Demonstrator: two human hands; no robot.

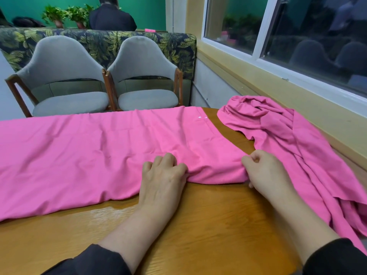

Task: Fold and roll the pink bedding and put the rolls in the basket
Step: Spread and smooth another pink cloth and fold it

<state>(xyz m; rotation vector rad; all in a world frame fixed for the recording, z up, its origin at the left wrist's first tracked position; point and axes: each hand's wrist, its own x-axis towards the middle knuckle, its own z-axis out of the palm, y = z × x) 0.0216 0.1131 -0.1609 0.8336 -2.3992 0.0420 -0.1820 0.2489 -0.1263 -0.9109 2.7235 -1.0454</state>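
Observation:
A long folded strip of pink bedding (89, 151) lies flat across the wooden table (208, 225), running from the left edge to the middle. My left hand (162, 181) grips the near edge of its right end, fingers curled into the cloth. My right hand (266, 171) pinches the right corner of the same end. A second pink piece (288, 135) lies crumpled in a heap at the right, draping toward the near right corner. No basket is in view.
Two grey chairs (65, 86) stand behind the table's far edge, in front of a leaf-patterned bench back (103, 42). A window sill (278, 92) runs along the right. A person in dark clothes (112, 16) sits beyond the bench, beside potted plants (65, 15).

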